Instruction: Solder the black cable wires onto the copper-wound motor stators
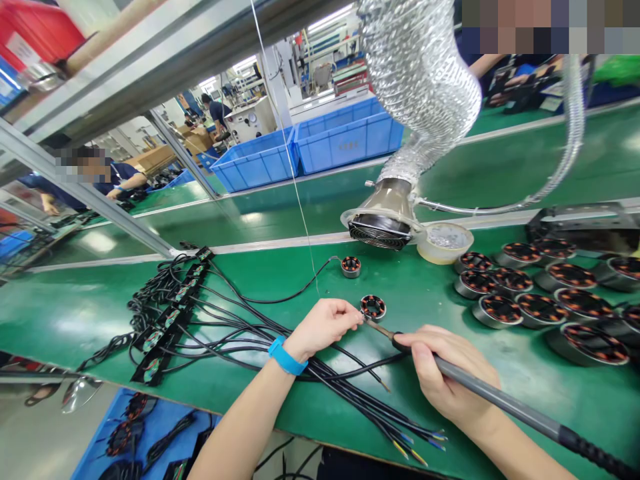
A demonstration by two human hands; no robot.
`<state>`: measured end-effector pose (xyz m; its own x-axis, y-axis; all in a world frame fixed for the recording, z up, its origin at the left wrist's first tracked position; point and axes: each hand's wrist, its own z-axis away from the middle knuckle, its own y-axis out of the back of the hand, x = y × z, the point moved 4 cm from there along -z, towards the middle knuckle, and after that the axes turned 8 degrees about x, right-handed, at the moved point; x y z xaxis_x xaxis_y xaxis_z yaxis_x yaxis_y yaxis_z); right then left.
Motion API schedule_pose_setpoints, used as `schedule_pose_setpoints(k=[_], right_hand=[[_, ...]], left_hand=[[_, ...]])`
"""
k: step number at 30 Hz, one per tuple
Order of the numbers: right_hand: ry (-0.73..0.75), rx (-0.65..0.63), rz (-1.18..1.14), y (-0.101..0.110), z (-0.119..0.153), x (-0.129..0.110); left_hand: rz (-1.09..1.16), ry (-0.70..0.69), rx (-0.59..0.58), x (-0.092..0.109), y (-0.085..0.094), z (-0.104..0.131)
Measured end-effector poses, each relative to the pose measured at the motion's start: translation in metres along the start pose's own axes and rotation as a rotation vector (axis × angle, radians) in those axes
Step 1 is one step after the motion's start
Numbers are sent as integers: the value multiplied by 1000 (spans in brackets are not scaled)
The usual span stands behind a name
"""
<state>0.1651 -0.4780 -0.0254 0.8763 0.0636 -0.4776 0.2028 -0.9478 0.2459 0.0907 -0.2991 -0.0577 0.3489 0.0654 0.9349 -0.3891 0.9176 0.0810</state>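
Grey-handled soldering iron (470, 380), slanted, tip beside a flat-lying copper-wound ring (375, 315)

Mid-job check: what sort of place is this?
Most likely an electronics assembly workshop: the right hand holds what looks like a soldering iron, copper-wound rings sit on the green bench, and a foil duct hangs over it.

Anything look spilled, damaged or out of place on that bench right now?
Nothing looks spilled or damaged. The black cables look untidy, though: they run loosely beneath the left hand and wrist, with coloured wire ends splayed near the bench's front edge.
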Motion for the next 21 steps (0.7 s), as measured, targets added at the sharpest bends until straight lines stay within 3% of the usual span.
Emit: schedule_pose_setpoints(k=[10, 21], right_hand=[[-91, 68, 101, 5, 13, 13], [-116, 95, 82, 2, 8, 13]], left_hand=[[3, -3, -3, -1, 0, -1], [-4, -10, -9, 1, -1, 0]])
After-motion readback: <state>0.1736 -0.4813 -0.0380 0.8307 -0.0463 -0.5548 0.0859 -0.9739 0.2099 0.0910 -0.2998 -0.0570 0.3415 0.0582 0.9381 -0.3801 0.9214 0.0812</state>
